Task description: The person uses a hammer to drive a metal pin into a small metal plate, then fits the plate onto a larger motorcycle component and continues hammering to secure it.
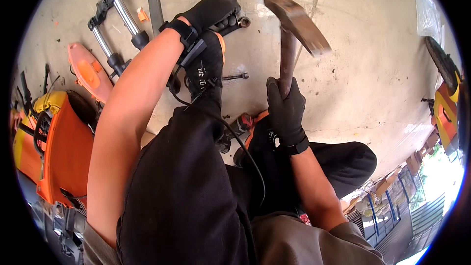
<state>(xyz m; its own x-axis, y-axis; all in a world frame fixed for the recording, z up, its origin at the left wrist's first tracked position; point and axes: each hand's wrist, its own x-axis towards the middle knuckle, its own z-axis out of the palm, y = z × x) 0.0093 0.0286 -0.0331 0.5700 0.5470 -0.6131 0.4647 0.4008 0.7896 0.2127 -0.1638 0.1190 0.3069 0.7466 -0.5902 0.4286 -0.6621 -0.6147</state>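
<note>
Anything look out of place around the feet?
Possibly: a black cable lies loose across the trousers, and a red-and-black tool lies on the floor beside the right shoe, where either might get in the way.

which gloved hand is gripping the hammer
The right hand, closed around the handle of the raised hammer; the left hand, curled close to a ring-ended tool, has no hammer.

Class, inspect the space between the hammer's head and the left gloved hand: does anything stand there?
Only the ring-ended metal piece held in the left hand, its end jutting toward the hammer; nothing else visible stands between them.
</note>
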